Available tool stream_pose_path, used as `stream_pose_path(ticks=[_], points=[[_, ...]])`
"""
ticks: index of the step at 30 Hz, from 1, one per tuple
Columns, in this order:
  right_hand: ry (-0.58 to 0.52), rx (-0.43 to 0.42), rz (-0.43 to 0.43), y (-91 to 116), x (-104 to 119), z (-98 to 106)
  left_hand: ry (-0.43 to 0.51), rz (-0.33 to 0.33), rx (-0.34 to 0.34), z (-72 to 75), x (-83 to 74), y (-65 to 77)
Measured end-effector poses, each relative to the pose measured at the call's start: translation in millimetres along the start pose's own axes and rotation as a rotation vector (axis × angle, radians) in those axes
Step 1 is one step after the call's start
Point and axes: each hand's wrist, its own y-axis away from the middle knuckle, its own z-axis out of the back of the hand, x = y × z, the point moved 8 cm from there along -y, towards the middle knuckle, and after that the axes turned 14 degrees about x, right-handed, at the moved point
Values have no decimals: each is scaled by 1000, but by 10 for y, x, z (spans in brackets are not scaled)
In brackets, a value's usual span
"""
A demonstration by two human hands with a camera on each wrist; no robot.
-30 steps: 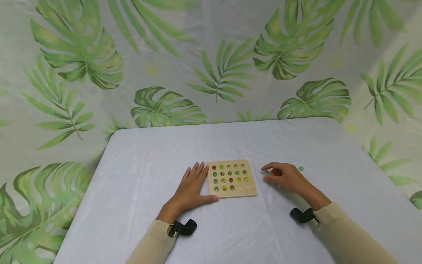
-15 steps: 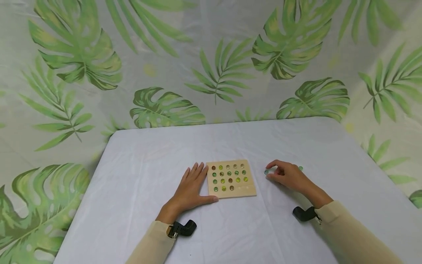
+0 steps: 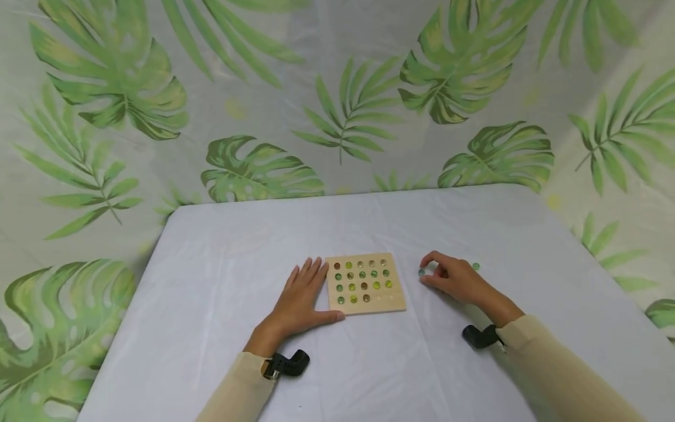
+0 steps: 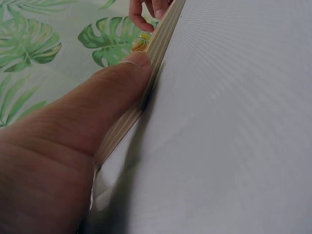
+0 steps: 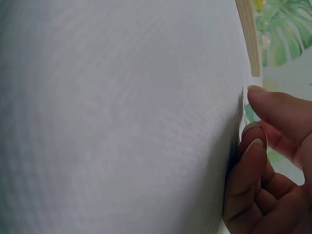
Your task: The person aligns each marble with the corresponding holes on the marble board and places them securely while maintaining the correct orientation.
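Note:
A light wooden board [image 3: 387, 302] lies on the white cloth, its round hollows filled with green, yellow, brown and clear marbles [image 3: 362, 274]. Two hollows at its lower right hold none. My left hand [image 3: 296, 299] rests at the board's left side, fingers straight; the thumb [image 4: 119, 78] presses on the near edge. Right of the board, my right hand [image 3: 454, 278] has thumb and forefinger tips on either side of a green marble [image 3: 421, 272]. In the right wrist view this marble [image 5: 250, 113] shows partly behind the thumb, and the other fingers are curled.
Another green marble [image 3: 476, 266] lies on the cloth just beyond my right hand. The white-covered table [image 3: 253, 234] extends around the board, with a leaf-patterned curtain [image 3: 364, 111] behind it. A black wrist camera [image 3: 477, 337] sits on each wrist.
My right hand has drawn back slightly to the right, bringing its fingertips around the green marble. The left hand and the board stay together; the head view has shifted slightly.

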Motion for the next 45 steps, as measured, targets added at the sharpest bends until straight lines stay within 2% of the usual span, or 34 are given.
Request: stream_pose_path(ticks=[21,30,37,45], points=[[43,-17,21,-44,91,36,3,-11,-21,75,14,27],[39,-15,-1,-45,93,22,4,-8,-8,47,33,25],[31,-8,4,-22,102,17,3,-19,-23,43,25,18],[17,6,10,4,149,-10,4,-15,-11,-1,19,2]])
